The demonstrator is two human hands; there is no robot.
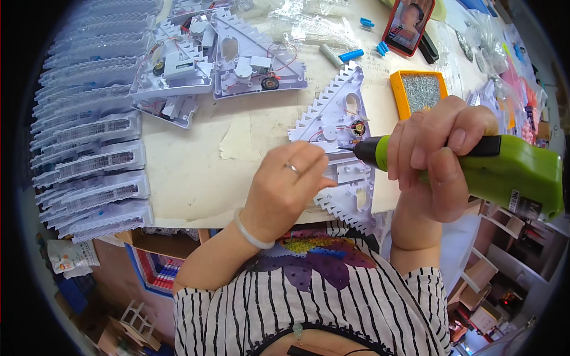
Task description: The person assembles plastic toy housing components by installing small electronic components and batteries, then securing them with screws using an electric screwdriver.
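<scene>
My right hand [436,151] is wrapped round a green and black electric screwdriver [516,172], held roughly level. Its dark tip points left, over a white toothed plastic housing [328,113] in front of me. Inside that housing are thin red wires, a white round part and a small dark round part [358,127]. My left hand [285,187], with a ring and a pale bangle, is closed at the housing's left edge. What its curled fingers hold, if anything, is hidden. Beyond my right hand stands a yellow tray [400,98] of small metal screws [423,89].
Tall rows of stacked white toothed housings [95,133] fill the left side. Several wired housings [249,47] lie at the back. A blue cylinder [351,55], a grey cylinder [331,56] and small blue pieces [367,22] lie near a propped phone [407,26]. Plastic bags [490,38] crowd the back right.
</scene>
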